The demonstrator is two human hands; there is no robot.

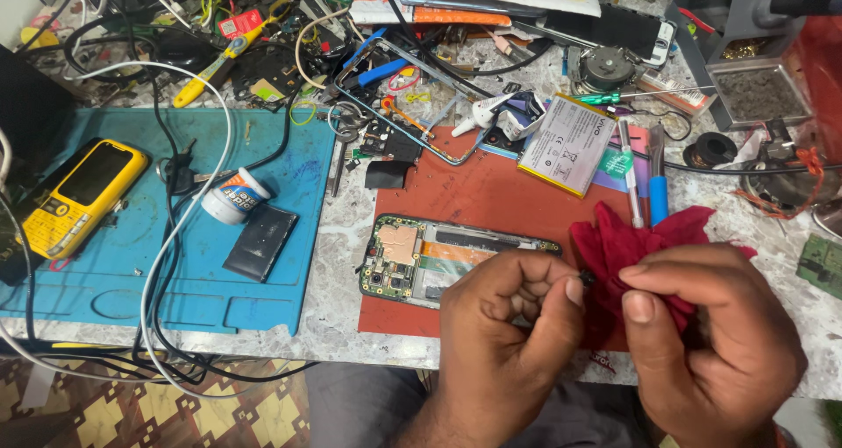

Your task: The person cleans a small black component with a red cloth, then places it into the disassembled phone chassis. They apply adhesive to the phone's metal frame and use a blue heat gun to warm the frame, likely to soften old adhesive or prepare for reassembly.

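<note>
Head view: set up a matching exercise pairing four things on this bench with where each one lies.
Things:
1. yellow phone
2. opened phone
3. red cloth
4. white jar

Places:
A. on the red mat, just above the left hand
B. at the left edge of the blue mat
C. held in the right hand
D. on the blue mat, beside a black battery

Pairs: 1-B, 2-A, 3-C, 4-D.
</note>
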